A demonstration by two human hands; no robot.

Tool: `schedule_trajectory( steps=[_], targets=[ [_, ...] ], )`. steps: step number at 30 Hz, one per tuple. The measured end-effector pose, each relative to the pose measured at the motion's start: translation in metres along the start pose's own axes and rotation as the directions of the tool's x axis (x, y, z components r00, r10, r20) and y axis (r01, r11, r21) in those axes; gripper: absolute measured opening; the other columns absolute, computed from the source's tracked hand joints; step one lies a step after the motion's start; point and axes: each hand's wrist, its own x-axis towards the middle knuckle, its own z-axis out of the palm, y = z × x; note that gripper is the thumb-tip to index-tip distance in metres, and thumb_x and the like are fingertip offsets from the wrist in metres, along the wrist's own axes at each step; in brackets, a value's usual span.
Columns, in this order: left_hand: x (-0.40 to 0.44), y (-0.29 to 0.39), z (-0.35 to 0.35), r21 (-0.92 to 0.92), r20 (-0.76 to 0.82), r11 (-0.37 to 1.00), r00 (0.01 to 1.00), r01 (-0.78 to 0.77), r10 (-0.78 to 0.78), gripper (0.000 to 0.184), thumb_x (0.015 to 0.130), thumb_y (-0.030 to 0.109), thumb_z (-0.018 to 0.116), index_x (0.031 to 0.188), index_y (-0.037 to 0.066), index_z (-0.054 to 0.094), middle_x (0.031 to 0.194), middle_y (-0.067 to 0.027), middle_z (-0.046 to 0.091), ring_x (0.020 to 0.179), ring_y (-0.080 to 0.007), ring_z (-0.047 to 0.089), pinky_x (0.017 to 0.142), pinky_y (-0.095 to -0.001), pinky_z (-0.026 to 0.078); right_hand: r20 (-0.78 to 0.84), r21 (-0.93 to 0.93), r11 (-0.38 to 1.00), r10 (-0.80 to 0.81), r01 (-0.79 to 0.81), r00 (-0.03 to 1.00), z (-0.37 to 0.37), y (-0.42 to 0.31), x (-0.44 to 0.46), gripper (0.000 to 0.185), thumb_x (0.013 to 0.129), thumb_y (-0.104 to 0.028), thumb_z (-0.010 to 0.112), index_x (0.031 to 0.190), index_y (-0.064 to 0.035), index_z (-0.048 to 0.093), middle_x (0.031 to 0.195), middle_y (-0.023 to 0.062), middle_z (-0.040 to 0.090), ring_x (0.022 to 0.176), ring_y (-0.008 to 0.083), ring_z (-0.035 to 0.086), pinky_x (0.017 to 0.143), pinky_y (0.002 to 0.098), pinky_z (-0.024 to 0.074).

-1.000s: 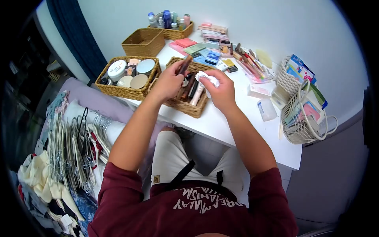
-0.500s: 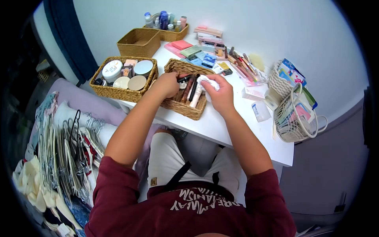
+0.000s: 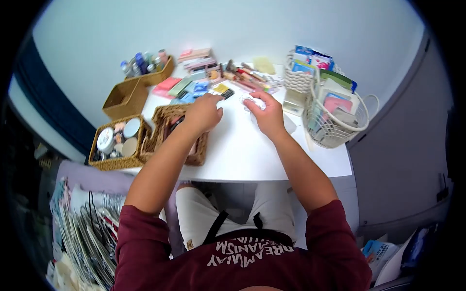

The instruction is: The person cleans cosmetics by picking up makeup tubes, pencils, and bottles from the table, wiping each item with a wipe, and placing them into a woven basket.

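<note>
My left hand (image 3: 203,114) hovers over the back part of the woven basket (image 3: 198,159) and the white table (image 3: 233,160). Its thumb is apart from the fingers and nothing shows in it. Dark tubes lie in that basket, partly hidden by my forearm. My right hand (image 3: 268,115) pinches a crumpled white tissue (image 3: 252,101) above the table. Just beyond my left fingertips are a small black and yellow box (image 3: 223,90) and blue packs (image 3: 200,88). Farther back lies a pile of slim tubes and pencils (image 3: 247,76).
A basket of round jars (image 3: 116,165) stands at the left, with a square basket (image 3: 125,99) and a bottle basket (image 3: 167,70) behind. A white wire basket (image 3: 335,138) and a white rope basket (image 3: 297,82) stand at the right. Hangers (image 3: 87,237) lie at lower left.
My left hand has come out of the woven basket and moved right, toward the small boxes. The view has turned to the right. My right hand keeps the tissue.
</note>
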Motion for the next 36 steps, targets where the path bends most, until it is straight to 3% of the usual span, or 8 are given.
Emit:
schedule_trajectory(
  steps=[10, 17, 20, 25, 28, 32, 33, 36],
  targets=[
    [0.139, 0.03, 0.058, 0.108, 0.203, 0.99, 0.976, -0.096, 0.073, 0.031, 0.085, 0.014, 0.062, 0.116, 0.017, 0.069, 0.109, -0.0143, 0.068, 0.102, -0.0331, 0.064, 0.088, -0.0437, 0.051, -0.157, -0.105, 0.988, 0.1, -0.117, 0.982, -0.075, 0.042, 0.037, 0.023, 0.082, -0.017, 0.075, 0.099, -0.0019, 0.07, 0.093, 0.0122, 0.07, 0.085, 0.0224, 0.066, 0.078, 0.0321, 0.0503],
    [0.19, -0.01, 0.12, 0.319, 0.228, 0.855, 0.909, -0.408, 0.349, 0.019, 0.082, 0.016, 0.064, 0.099, 0.018, 0.074, 0.106, -0.008, 0.065, 0.107, -0.0272, 0.061, 0.086, -0.0409, 0.053, -0.204, -0.115, 0.987, 0.088, -0.113, 0.975, -0.071, 0.074, 0.049, 0.02, 0.081, -0.013, 0.075, 0.097, -0.0014, 0.069, 0.091, 0.0117, 0.069, 0.083, 0.0224, 0.066, 0.076, 0.032, 0.0502],
    [0.197, 0.001, 0.115, 0.328, 0.324, 0.884, 0.918, -0.334, 0.227, 0.015, 0.083, 0.021, 0.064, 0.094, 0.014, 0.073, 0.106, -0.0074, 0.065, 0.11, -0.025, 0.06, 0.088, -0.0392, 0.052, -0.196, -0.14, 0.987, 0.045, -0.073, 0.979, -0.072, 0.082, 0.044, 0.019, 0.081, -0.012, 0.075, 0.095, -0.0012, 0.068, 0.09, 0.0121, 0.068, 0.083, 0.0236, 0.066, 0.075, 0.0323, 0.0501],
    [0.204, -0.014, 0.117, 0.388, 0.166, 0.718, 0.81, -0.578, 0.563, 0.016, 0.087, 0.018, 0.058, 0.093, 0.009, 0.07, 0.098, -0.0073, 0.068, 0.098, -0.0265, 0.065, 0.078, -0.0402, 0.054, -0.185, -0.161, 0.985, 0.032, -0.062, 0.982, -0.069, 0.076, 0.036, 0.018, 0.081, -0.011, 0.075, 0.094, -0.0012, 0.068, 0.09, 0.0125, 0.067, 0.083, 0.0255, 0.066, 0.075, 0.0326, 0.0501],
    [0.199, 0.006, 0.09, 0.298, 0.173, 0.916, 0.959, -0.267, 0.223, 0.017, 0.085, 0.015, 0.059, 0.098, 0.006, 0.065, 0.094, -0.0152, 0.067, 0.089, -0.0343, 0.065, 0.08, -0.0442, 0.051, -0.217, -0.168, 0.986, -0.026, -0.011, 0.976, -0.069, 0.079, 0.034, 0.017, 0.081, -0.01, 0.074, 0.094, -0.0011, 0.068, 0.09, 0.0125, 0.067, 0.083, 0.0262, 0.066, 0.075, 0.0328, 0.0501],
    [0.167, 0.03, 0.062, -0.109, -0.15, 0.989, 0.985, -0.104, 0.087, 0.017, 0.097, 0.02, 0.052, 0.105, 0.005, 0.054, 0.084, -0.0186, 0.067, 0.079, -0.0359, 0.066, 0.072, -0.0479, 0.051, -0.221, -0.154, 0.988, -0.054, 0.02, 0.974, -0.067, 0.07, 0.031, 0.017, 0.081, -0.009, 0.074, 0.094, -0.0013, 0.068, 0.09, 0.0127, 0.067, 0.084, 0.027, 0.066, 0.075, 0.0332, 0.0502],
    [0.159, 0.035, 0.065, -0.211, -0.264, 0.972, 0.963, -0.107, 0.049, 0.021, 0.101, 0.024, 0.05, 0.11, 0.005, 0.052, 0.079, -0.0133, 0.065, 0.073, -0.0286, 0.067, 0.065, -0.0439, 0.051, -0.212, -0.156, 0.987, -0.055, 0.022, 0.976, -0.067, 0.067, 0.029, 0.017, 0.081, -0.009, 0.074, 0.094, -0.0014, 0.068, 0.09, 0.0128, 0.067, 0.084, 0.0271, 0.066, 0.075, 0.0332, 0.0502],
    [0.128, 0.069, 0.052, -0.891, 0.05, 0.417, 0.951, 0.18, -0.306, 0.023, 0.102, 0.028, 0.048, 0.109, 0.007, 0.053, 0.075, -0.0056, 0.058, 0.068, -0.0166, 0.063, 0.055, -0.0346, 0.049, -0.189, -0.149, 0.985, -0.117, 0.089, 0.975, -0.066, 0.065, 0.026, 0.016, 0.081, -0.009, 0.074, 0.094, -0.0016, 0.068, 0.091, 0.013, 0.067, 0.084, 0.0274, 0.066, 0.075, 0.0334, 0.0503]
  ],
)
